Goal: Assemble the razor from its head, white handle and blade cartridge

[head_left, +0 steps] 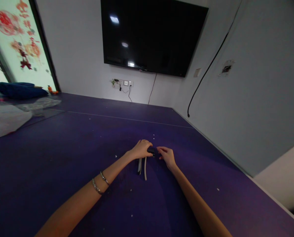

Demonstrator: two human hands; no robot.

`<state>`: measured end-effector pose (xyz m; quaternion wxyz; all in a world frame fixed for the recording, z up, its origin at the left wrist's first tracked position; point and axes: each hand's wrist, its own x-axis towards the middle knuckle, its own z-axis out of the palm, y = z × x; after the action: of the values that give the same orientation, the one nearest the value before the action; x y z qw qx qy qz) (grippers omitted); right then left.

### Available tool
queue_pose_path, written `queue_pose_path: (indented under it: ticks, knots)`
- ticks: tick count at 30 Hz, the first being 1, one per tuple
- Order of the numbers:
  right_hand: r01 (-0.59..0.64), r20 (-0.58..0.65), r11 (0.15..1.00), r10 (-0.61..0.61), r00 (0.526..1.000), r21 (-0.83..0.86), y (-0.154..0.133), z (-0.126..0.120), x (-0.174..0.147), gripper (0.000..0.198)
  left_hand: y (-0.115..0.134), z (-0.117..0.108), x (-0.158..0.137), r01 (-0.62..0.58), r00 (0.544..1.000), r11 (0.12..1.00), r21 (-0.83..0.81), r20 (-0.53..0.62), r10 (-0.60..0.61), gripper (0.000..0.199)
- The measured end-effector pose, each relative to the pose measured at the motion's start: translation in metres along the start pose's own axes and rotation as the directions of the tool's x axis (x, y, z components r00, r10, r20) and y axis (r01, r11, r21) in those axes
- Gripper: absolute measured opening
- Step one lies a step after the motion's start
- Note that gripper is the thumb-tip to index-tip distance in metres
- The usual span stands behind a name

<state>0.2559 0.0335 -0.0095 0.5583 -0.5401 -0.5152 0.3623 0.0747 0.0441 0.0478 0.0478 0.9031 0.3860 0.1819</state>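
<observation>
Purple surface [95, 177] underlies a black object [151, 150]; the left hand [142, 149] holds it, fingers curled, pale strips [145, 171] emerging below; the right hand [167, 157] is just beside, fingertips narrow; whether they hold anything, I cannot tell.

Small, partly covered black object [151, 150] near 2 slim, side-by-side pale strips [145, 169], 1 dark-edged, 1 curved

On the glass door [11, 67], red characters [27, 23] are running downward beside a round red emblem [6, 21], but I am not reading them surely. The television [154, 36] is carrying a small mark [141, 69], too tiny for me.
</observation>
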Motion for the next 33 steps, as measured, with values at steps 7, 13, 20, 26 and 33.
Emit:
queue_pose_path:
  ticks: [7, 13, 20, 26, 33]
  knots:
    - [0.030, 0.021, 0.999, -0.029, 0.999, -0.038, 0.000, 0.000, -0.002, 0.032, 0.005, -0.044, -0.011, 0.198, 0.979, 0.967, -0.163, -0.019, -0.203, 0.024]
    - [0.047, 0.032, 0.998, -0.046, 0.998, -0.033, 0.003, -0.001, 0.000, 0.030, 0.018, -0.046, -0.034, 0.391, 0.901, 0.918, -0.067, 0.230, -0.368, 0.021]
    - [0.066, 0.039, 0.997, -0.065, 0.997, -0.039, 0.006, 0.000, 0.001, 0.029, 0.026, -0.025, -0.054, 0.461, 0.844, 0.879, 0.123, 0.246, -0.477, 0.031]
    - [0.070, 0.037, 0.997, -0.069, 0.997, -0.042, 0.005, 0.001, -0.001, 0.028, 0.029, -0.011, -0.061, 0.455, 0.849, 0.874, 0.173, 0.213, -0.484, 0.034]
    - [0.079, 0.034, 0.996, -0.078, 0.996, -0.048, 0.005, 0.000, -0.001, 0.029, 0.032, -0.004, -0.057, 0.484, 0.837, 0.862, 0.150, 0.211, -0.506, 0.032]
